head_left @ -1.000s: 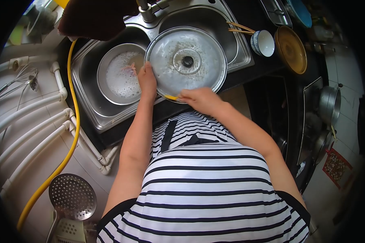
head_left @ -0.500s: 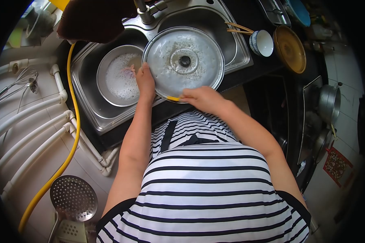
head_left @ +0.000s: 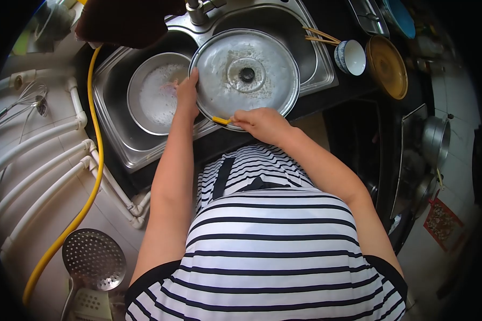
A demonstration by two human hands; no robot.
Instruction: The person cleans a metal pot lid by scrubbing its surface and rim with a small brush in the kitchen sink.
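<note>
The lid is at the upper centre of the frame, over the sink. Left hand: grip closed on the lid's left rim. Right hand: grip pinching a yellow tool at the lid's lower edge. Progress: work at the rim appears under way. Patchy marks show around the knob; whether residue or lather cannot be told, so the top face is judged unfinished.
</note>
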